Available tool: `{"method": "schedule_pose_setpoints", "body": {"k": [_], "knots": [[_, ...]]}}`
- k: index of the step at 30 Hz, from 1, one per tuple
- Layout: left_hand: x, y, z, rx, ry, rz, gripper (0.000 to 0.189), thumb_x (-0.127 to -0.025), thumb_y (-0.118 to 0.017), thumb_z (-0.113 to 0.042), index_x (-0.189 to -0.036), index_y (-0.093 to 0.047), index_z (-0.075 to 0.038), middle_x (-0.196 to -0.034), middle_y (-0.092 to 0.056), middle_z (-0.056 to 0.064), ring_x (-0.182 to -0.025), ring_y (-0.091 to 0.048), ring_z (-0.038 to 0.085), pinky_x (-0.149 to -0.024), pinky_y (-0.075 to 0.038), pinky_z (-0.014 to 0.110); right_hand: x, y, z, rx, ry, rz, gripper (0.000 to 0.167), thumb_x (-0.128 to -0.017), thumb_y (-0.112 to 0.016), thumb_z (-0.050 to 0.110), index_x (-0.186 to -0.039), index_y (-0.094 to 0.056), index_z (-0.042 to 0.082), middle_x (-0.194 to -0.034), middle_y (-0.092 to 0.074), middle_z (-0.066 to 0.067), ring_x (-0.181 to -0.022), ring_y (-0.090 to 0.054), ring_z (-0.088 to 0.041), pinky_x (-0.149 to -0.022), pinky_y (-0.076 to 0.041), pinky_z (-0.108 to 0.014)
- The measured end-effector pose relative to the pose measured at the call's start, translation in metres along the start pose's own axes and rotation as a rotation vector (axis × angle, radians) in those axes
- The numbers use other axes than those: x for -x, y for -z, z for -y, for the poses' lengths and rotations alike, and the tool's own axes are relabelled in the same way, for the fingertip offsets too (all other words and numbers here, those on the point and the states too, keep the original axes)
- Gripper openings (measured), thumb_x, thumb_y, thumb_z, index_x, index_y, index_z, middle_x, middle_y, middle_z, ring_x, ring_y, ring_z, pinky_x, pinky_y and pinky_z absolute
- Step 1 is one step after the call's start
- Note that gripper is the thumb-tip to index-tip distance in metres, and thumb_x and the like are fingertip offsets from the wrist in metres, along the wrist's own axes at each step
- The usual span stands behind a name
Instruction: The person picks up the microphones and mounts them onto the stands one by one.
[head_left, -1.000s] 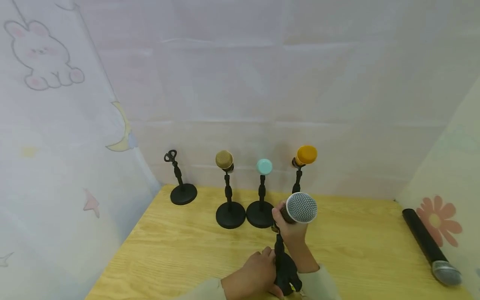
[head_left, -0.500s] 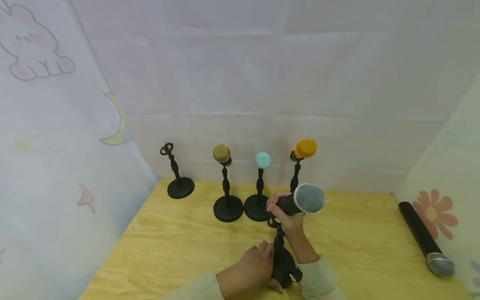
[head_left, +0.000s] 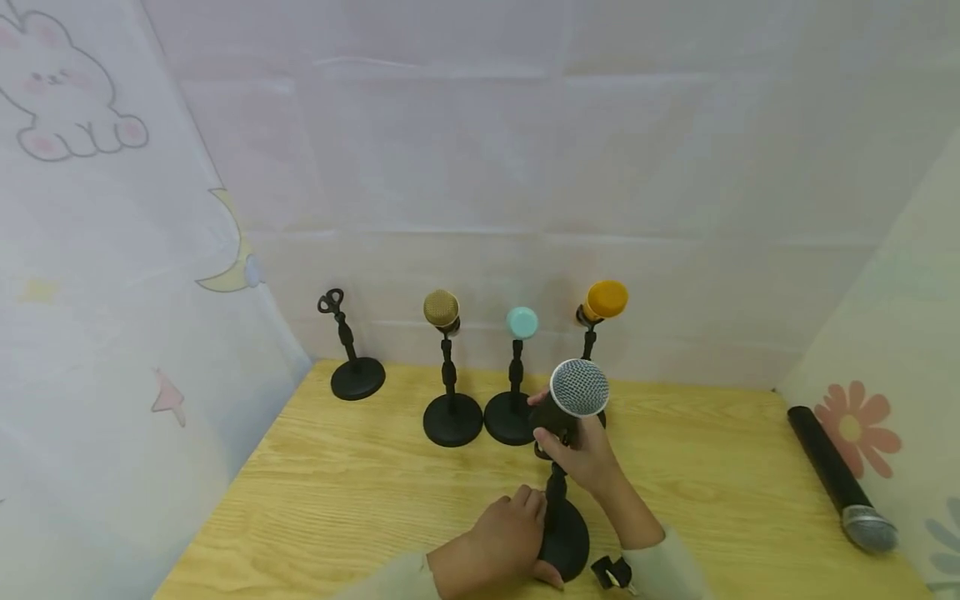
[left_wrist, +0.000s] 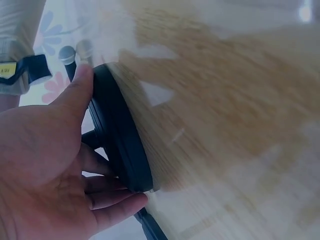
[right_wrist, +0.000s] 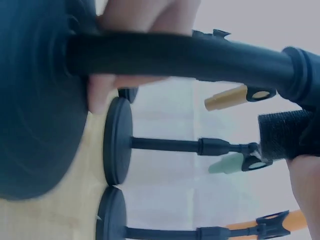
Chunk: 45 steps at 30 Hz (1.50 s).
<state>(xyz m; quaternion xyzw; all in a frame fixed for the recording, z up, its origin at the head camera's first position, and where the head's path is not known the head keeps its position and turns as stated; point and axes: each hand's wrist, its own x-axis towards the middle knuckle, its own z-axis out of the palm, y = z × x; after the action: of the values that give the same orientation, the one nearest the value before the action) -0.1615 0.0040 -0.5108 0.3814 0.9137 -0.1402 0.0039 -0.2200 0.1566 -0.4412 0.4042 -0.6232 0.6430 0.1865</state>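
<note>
Near the table's front, my left hand grips a black desk microphone stand low down. In the left wrist view, thumb and fingers hold the edge of its round base, which is tilted. My right hand holds a black microphone with a silver mesh head, right at the top of this stand. The mesh head points up towards the head camera. The right wrist view shows the stand's pole running to its top, close to the dark microphone handle; the clip is partly hidden.
Along the back wall stand a bare stand and stands bearing a gold microphone, a teal microphone and an orange microphone. Another black microphone lies by the right wall. A black strap piece shows by the right sleeve.
The microphone's head swung right, then back left and up, over the stand's top. My right forearm has shifted right, away from the stand's base. The left hand keeps its hold low on the stand.
</note>
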Motion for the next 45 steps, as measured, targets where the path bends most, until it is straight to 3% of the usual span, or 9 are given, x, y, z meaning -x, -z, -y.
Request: {"method": "schedule_pose_setpoints", "body": {"k": [7, 14, 17, 20, 25, 29, 32, 36, 45], "knots": [[-0.002, 0.002, -0.002, 0.015, 0.019, 0.039, 0.103, -0.076, -0.045, -0.09, -0.144, -0.056, -0.014, -0.133, -0.053, -0.006, -0.109, -0.046, 0.007, -0.081, -0.05, 0.018, 0.009, -0.003, -0.003, -0.04, -0.076, 0.015, 0.047, -0.089, -0.061, -0.015, -0.13, -0.038, -0.019, -0.124, -0.056, -0.025, -0.122, -0.056, -0.019, -0.101, -0.046, -0.024], [-0.001, 0.002, -0.004, -0.05, 0.012, 0.019, 0.105, -0.075, -0.042, -0.091, -0.144, -0.057, -0.014, -0.128, -0.054, -0.006, -0.099, -0.045, 0.006, -0.07, -0.047, 0.016, 0.013, -0.001, 0.006, 0.029, -0.36, 0.103, 0.063, -0.089, -0.065, -0.004, -0.143, -0.033, 0.001, -0.128, -0.052, -0.026, -0.12, -0.055, -0.017, -0.098, -0.045, -0.026], [-0.001, 0.002, -0.005, -0.088, 0.019, 0.007, 0.105, -0.074, -0.04, -0.092, -0.143, -0.058, -0.015, -0.124, -0.054, -0.007, -0.094, -0.043, 0.006, -0.065, -0.044, 0.016, 0.012, -0.003, 0.01, 0.046, -0.489, 0.085, 0.062, -0.087, -0.065, -0.001, -0.142, -0.036, 0.005, -0.128, -0.054, -0.023, -0.116, -0.055, -0.019, -0.095, -0.046, -0.03], [-0.001, 0.003, -0.006, -0.106, 0.031, -0.005, 0.105, -0.072, -0.04, -0.093, -0.141, -0.059, -0.016, -0.119, -0.054, -0.007, -0.089, -0.042, 0.006, -0.062, -0.042, 0.016, 0.012, -0.007, 0.011, 0.02, -0.547, 0.017, 0.06, -0.082, -0.064, -0.003, -0.137, -0.041, 0.001, -0.122, -0.058, -0.017, -0.11, -0.056, -0.022, -0.091, -0.046, -0.031], [-0.001, 0.007, -0.007, -0.111, 0.024, 0.007, 0.104, -0.073, -0.04, -0.093, -0.14, -0.059, -0.016, -0.117, -0.053, -0.007, -0.089, -0.04, 0.007, -0.062, -0.042, 0.016, 0.012, -0.015, 0.009, -0.099, -0.539, -0.138, 0.052, -0.073, -0.062, -0.009, -0.123, -0.049, -0.008, -0.102, -0.063, -0.008, -0.092, -0.059, -0.018, -0.073, -0.05, -0.028], [-0.002, 0.009, -0.006, -0.14, 0.008, -0.005, 0.102, -0.074, -0.039, -0.092, -0.137, -0.061, -0.015, -0.113, -0.053, -0.006, -0.089, -0.041, 0.007, -0.063, -0.042, 0.016, 0.012, -0.021, 0.007, -0.165, -0.491, -0.23, 0.039, -0.074, -0.06, -0.011, -0.112, -0.051, -0.011, -0.091, -0.065, -0.004, -0.079, -0.06, -0.015, -0.065, -0.052, -0.028], [-0.004, 0.01, -0.005, -0.162, -0.009, -0.03, 0.1, -0.074, -0.039, -0.093, -0.132, -0.066, -0.016, -0.112, -0.055, -0.006, -0.09, -0.044, 0.007, -0.063, -0.042, 0.015, 0.01, -0.025, 0.004, -0.137, -0.405, -0.264, 0.025, -0.081, -0.057, -0.01, -0.105, -0.052, -0.015, -0.085, -0.064, -0.005, -0.073, -0.062, -0.019, -0.069, -0.053, -0.029], [-0.006, 0.013, -0.003, -0.1, -0.059, -0.024, 0.09, -0.077, -0.044, -0.09, -0.126, -0.071, -0.019, -0.121, -0.059, -0.007, -0.098, -0.048, 0.007, -0.068, -0.044, 0.016, 0.01, -0.028, 0.003, -0.046, -0.294, -0.267, 0.013, -0.086, -0.052, -0.008, -0.098, -0.055, -0.014, -0.077, -0.062, -0.01, -0.064, -0.06, -0.024, -0.063, -0.052, -0.031], [-0.006, 0.019, -0.001, -0.094, -0.098, 0.037, 0.079, -0.08, -0.048, -0.087, -0.113, -0.077, -0.022, -0.121, -0.058, -0.005, -0.099, -0.046, 0.009, -0.071, -0.043, 0.018, 0.013, -0.03, 0.005, -0.039, -0.176, -0.316, 0.015, -0.077, -0.048, -0.011, -0.089, -0.057, -0.012, -0.068, -0.059, -0.018, -0.053, -0.058, -0.025, -0.052, -0.053, -0.032]]}}
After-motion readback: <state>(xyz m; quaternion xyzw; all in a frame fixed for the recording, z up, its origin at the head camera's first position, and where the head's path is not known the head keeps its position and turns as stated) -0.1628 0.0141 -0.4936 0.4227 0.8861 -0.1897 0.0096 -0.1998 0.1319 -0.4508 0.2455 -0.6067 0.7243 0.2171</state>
